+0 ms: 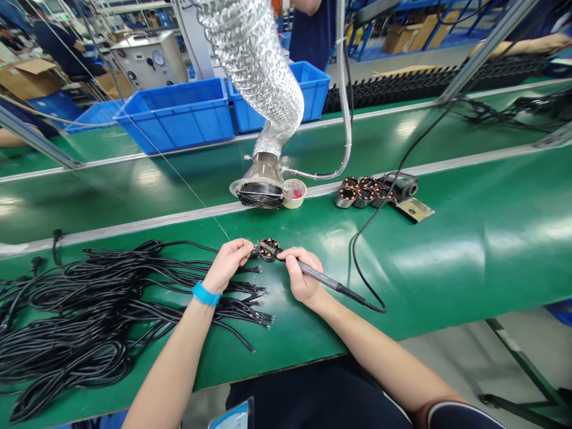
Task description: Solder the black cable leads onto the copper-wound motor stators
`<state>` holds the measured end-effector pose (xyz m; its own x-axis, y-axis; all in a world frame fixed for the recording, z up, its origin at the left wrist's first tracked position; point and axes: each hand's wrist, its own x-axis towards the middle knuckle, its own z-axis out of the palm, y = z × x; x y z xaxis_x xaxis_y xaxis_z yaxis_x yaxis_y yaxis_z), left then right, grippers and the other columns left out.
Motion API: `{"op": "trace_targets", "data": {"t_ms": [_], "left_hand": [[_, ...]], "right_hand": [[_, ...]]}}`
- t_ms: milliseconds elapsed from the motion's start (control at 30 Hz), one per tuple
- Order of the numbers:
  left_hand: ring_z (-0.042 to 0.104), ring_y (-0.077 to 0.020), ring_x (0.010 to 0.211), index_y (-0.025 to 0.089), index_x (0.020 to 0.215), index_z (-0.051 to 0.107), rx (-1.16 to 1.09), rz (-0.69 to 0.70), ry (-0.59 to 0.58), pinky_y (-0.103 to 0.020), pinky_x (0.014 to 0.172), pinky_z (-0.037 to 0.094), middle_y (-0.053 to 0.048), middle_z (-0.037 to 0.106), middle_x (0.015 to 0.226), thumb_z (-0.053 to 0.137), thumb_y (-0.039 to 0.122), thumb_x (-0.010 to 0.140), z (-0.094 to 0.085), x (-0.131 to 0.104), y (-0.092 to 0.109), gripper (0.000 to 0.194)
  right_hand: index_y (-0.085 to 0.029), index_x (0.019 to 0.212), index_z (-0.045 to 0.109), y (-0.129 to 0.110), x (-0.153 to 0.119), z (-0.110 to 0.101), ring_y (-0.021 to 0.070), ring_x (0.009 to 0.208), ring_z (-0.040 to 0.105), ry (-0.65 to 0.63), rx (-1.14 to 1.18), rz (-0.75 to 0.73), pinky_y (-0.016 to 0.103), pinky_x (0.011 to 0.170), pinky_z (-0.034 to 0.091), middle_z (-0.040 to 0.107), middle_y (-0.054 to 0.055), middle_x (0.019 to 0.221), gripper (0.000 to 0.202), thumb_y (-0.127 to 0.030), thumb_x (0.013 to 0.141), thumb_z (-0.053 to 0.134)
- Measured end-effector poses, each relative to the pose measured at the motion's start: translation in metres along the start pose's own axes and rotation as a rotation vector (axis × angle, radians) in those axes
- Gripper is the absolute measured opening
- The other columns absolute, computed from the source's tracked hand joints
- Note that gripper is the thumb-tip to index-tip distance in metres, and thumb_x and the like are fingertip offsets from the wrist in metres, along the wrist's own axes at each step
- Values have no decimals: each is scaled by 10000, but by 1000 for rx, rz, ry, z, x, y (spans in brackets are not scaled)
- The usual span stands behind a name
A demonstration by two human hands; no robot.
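Observation:
My right hand (304,274) is wrapped round the grey handle of a soldering iron (319,275), its tip over a small motor stator (269,250) with copper windings. The stator sits on the green bench just in front of both hands. At the stator's left edge my left hand (232,257), with a blue band on the wrist, is closed in a pinch. A thin solder wire (192,189) hangs from the upper left and runs down into those fingers. Whether they also hold a cable end is hidden.
Bundles of black cables (89,304) cover the bench's left side. A fume-extractor hood (263,173) hangs from a foil duct beyond my hands, beside a small round tub (295,201). Several stators (357,193) stand by a metal fixture (406,185). Blue bins (179,116) line the back.

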<state>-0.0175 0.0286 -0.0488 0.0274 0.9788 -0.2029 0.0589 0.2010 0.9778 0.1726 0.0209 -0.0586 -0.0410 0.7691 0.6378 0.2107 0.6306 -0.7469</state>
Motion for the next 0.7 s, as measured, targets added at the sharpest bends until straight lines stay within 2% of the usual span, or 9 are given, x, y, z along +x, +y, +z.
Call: {"op": "trace_targets", "data": {"t_ms": [233, 400, 567, 700], "left_hand": [[336, -76, 528, 148, 710, 566, -9, -2, -1, -234, 516, 229, 40, 431, 620, 634, 387, 825, 0, -1, 1, 274], [342, -75, 528, 149, 702, 565, -16, 4, -2, -232, 516, 235, 39, 437, 620, 636, 390, 823, 0, 0, 1, 279], [349, -77, 526, 151, 702, 571, -18, 8, 0, -234, 514, 241, 39, 443, 618, 644, 398, 811, 0, 0, 0, 281], [348, -82, 532, 152, 731, 582, 21, 48, -1, -234, 517, 252, 43, 430, 610, 629, 404, 831, 0, -1, 0, 275]], "right_hand": [[-214, 824, 661, -2, 3, 2, 144, 642, 660, 4, -9, -29, 280, 670, 537, 670, -8, 677, 208, -217, 919, 476], [-216, 861, 661, -2, 3, 2, 148, 673, 669, -14, -18, -36, 284, 688, 540, 691, 2, 723, 200, -219, 929, 473], [-216, 967, 657, 2, 9, 7, 148, 714, 656, -80, -69, -82, 289, 694, 527, 704, 25, 837, 177, -208, 945, 481], [-234, 1133, 634, 10, 16, 18, 168, 805, 613, -207, -185, -151, 316, 755, 519, 644, 52, 903, 234, -188, 955, 489]]}}
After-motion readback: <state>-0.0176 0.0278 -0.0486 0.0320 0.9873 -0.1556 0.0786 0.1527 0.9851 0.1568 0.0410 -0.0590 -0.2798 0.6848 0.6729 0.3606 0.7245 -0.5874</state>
